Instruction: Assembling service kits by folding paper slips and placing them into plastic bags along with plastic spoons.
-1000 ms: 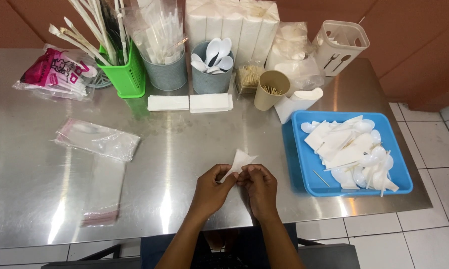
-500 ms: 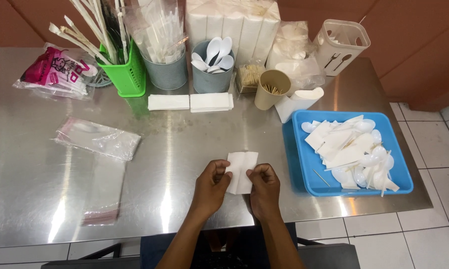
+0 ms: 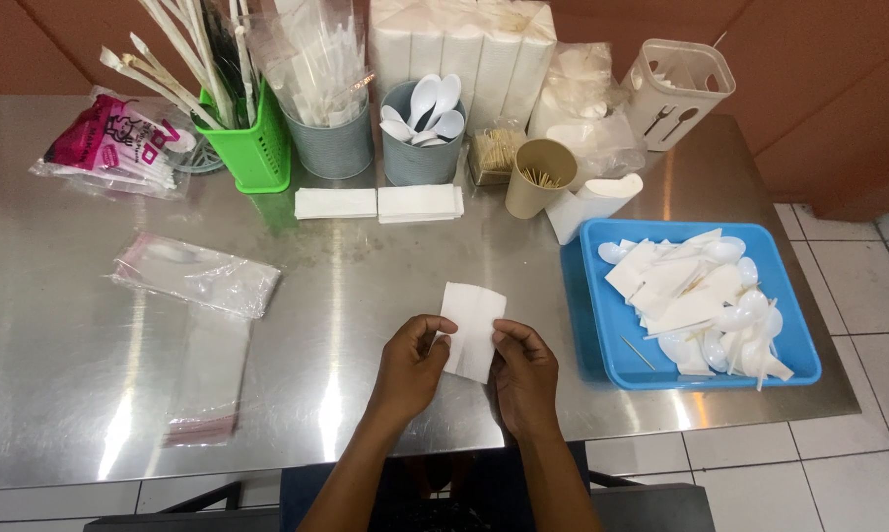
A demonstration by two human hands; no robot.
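White paper napkin (image 3: 470, 329) now unfolded flat, was pinched to a cone. Left hand (image 3: 412, 367) and right hand (image 3: 523, 372) pinching its lower edges, above steel table (image 3: 366, 286), beside blue tray (image 3: 584, 325).

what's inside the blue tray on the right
The blue tray holds a heap of folded white napkins and white plastic spoons, plus one toothpick. Whatever lies beneath the heap is covered.
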